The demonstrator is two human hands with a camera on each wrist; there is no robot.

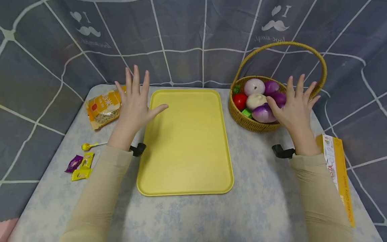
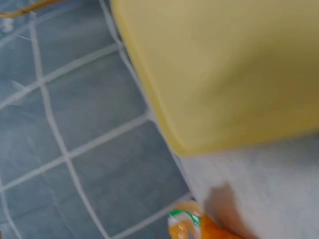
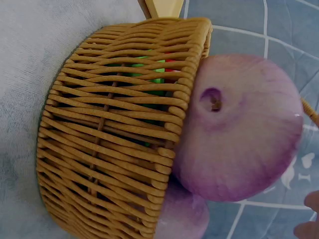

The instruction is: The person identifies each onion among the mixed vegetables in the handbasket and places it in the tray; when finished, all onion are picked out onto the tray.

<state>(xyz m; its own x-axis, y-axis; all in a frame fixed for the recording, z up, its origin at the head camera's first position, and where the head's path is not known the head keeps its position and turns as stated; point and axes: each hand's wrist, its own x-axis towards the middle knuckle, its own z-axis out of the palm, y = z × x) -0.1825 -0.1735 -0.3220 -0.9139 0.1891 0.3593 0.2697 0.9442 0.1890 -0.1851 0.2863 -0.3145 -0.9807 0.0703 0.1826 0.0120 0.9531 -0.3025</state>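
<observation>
The tray point(image 1: 188, 144) lay between the splayed, empty left hand point(image 1: 135, 103) and right hand point(image 1: 297, 109); near the latter, the basket point(image 1: 251, 125) penned heaped onions point(image 3: 244, 129), apparently untouched.

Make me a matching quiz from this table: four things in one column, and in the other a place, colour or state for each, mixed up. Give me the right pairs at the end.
Things:
1. Tray
2. Basket
3. Lollipop
4. Orange bag

Places, colours, states:
A. Holding onions
B. Partly hidden by the left hand in the head view
C. Nearest the wrapped sweets
D. Yellow and rectangular, with rounded corners

Right pairs: 1-D, 2-A, 3-C, 4-B.
</observation>
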